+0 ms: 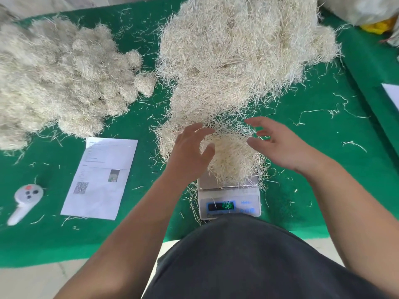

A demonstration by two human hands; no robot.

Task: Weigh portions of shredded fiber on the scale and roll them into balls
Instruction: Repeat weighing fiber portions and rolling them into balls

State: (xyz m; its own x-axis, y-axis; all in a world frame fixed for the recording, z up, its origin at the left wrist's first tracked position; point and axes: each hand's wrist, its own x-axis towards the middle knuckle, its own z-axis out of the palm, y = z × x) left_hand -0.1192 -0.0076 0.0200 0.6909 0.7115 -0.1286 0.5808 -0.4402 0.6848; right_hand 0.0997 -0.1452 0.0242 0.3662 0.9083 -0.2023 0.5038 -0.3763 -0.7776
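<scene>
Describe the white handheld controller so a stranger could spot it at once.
Start at the green felt mat and go to its near-left corner, left of the printed white paper sheet. The white plastic handheld controller lies there: smooth and solid among wispy fiber, with a red button and dark buttons on its round head.

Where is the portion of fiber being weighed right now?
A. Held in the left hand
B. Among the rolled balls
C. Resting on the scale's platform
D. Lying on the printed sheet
C: the fiber portion sits on the scale, with the left hand and right hand open beside it.
</scene>
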